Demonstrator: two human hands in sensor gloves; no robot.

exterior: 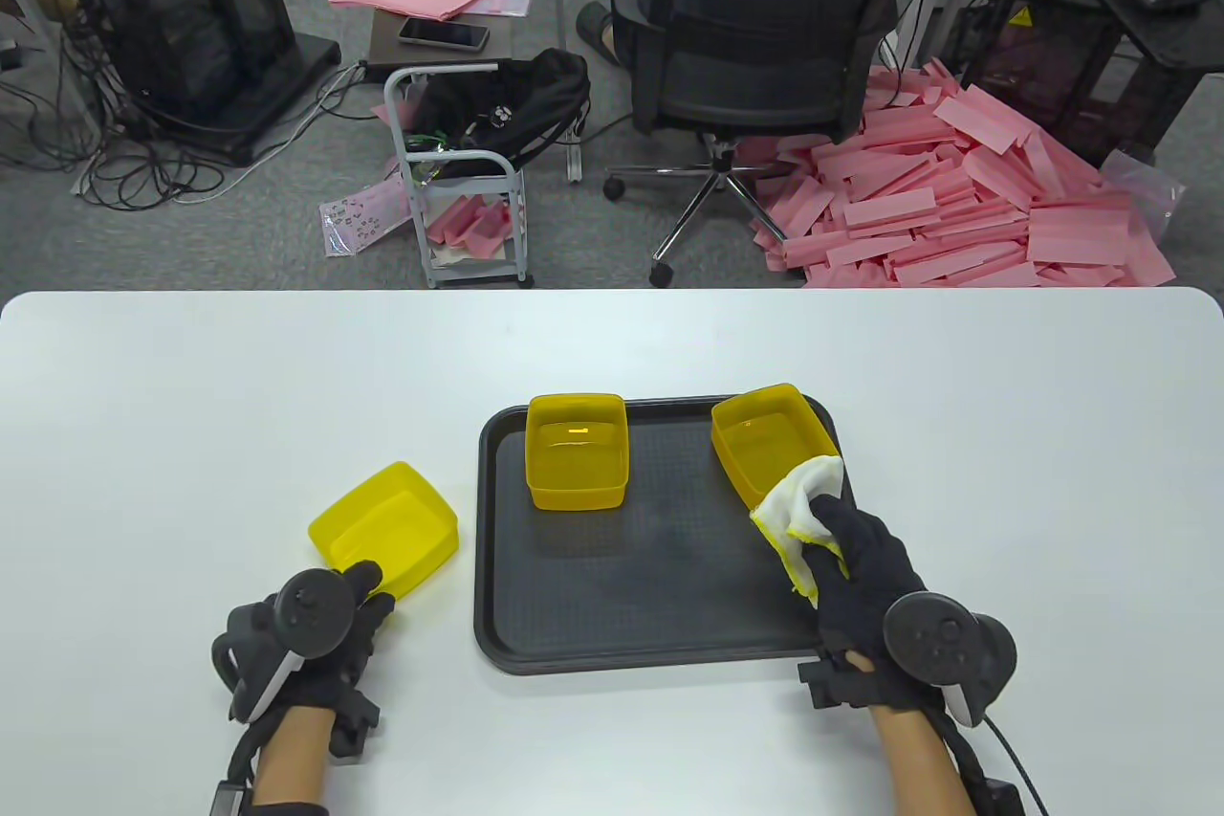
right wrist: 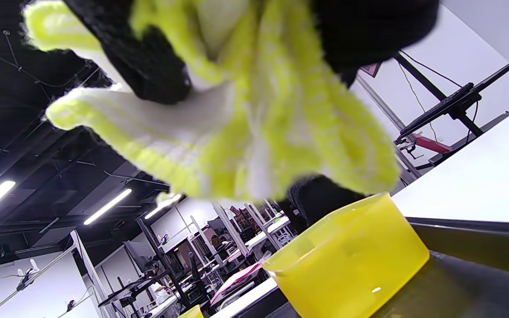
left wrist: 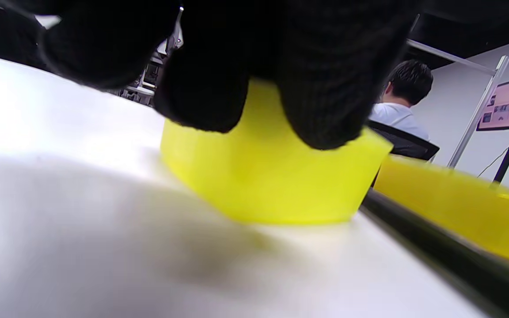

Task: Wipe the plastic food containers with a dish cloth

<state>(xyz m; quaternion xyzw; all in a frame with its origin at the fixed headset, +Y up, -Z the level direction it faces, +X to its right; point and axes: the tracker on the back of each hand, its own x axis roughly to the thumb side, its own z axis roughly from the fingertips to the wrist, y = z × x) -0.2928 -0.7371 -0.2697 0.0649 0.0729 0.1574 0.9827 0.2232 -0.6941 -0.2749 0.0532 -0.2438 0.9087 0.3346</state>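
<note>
Now: containers 3 (exterior: 384, 527) | tray 1 (exterior: 631, 625) | cloth 1 (exterior: 801, 500)

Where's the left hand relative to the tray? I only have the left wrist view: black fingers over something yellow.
Observer: The left hand is off the tray, to its left on the white table. It holds the near edge of a yellow container that sits on the table, not on the tray.
Operator: Any other containers?
Observer: Two more yellow ones on the tray: one upright at the far left, one at the far right.
Operator: Where's the cloth?
Observer: The right hand grips the white-and-yellow dish cloth at the near end of the far-right container.
</note>
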